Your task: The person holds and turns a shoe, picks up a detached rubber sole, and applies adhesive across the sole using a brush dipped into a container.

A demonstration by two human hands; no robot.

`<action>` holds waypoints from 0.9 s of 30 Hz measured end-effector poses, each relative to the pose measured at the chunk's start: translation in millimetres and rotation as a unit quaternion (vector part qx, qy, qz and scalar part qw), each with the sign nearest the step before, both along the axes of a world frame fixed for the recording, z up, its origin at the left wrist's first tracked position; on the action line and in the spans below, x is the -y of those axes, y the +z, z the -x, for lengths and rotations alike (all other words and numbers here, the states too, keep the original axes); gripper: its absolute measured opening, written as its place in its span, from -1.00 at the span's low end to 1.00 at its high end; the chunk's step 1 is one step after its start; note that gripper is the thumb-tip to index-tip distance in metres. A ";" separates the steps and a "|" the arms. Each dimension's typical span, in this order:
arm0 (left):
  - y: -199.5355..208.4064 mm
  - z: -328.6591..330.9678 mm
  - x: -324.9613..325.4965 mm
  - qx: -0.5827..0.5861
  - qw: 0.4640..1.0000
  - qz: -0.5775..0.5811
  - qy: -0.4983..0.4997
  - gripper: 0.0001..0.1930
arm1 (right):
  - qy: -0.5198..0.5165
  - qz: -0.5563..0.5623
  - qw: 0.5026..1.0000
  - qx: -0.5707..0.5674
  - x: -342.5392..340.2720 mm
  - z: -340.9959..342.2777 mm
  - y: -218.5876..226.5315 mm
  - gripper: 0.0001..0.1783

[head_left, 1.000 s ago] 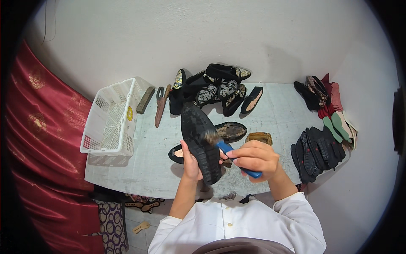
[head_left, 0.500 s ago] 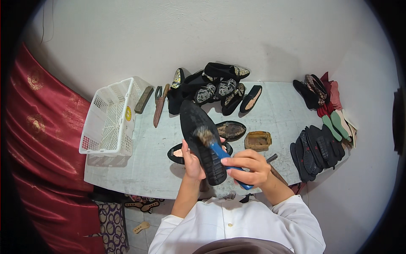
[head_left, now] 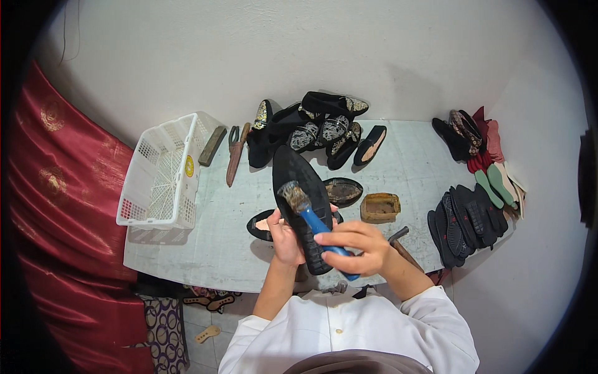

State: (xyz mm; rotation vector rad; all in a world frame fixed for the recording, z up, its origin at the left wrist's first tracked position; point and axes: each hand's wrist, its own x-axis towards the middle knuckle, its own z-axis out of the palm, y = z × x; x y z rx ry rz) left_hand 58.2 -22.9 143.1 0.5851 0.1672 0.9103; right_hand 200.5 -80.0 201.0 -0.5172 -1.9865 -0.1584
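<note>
My left hand (head_left: 286,240) grips a black shoe sole (head_left: 302,171) by its heel half, with fingertips showing at the right edge. The sole is tilted, its toe pointing away from me and its ridged heel toward me. Wrapped round a blue-handled brush (head_left: 319,225), my right hand (head_left: 358,248) holds the bristles against the sole's left edge. Below and behind lie a black shoe (head_left: 260,225), partly hidden by my left hand, and another dark shoe (head_left: 342,192) with a worn-looking open underside. Nearby stands a brownish glue-stained tub (head_left: 380,207).
Black shoes with patterned toes (head_left: 311,128) are heaped at the back. A white plastic basket (head_left: 156,171), a whetstone-like block (head_left: 213,146) and a sheathed tool (head_left: 235,159) are at left. Black soles (head_left: 464,221), green insoles (head_left: 498,184) and a hammer (head_left: 405,246) lie at right.
The brush has moved left across the sole to its left edge, my right hand going with it. The sole has shifted slightly to the right at its toe.
</note>
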 end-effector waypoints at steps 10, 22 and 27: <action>-0.7 -2.7 1.8 -0.049 0.998 -0.021 0.017 -0.15 | 0.033 0.030 0.999 0.008 3.4 -1.6 5.0 -0.77; -8.3 0.7 -2.5 0.001 1.000 -0.026 -0.005 -0.17 | 0.034 0.043 0.998 0.040 9.2 -5.6 3.0 -0.72; -12.9 4.0 0.0 -0.042 0.999 -0.014 -0.006 -0.14 | 0.075 0.085 0.993 0.026 4.6 -22.4 13.4 -0.76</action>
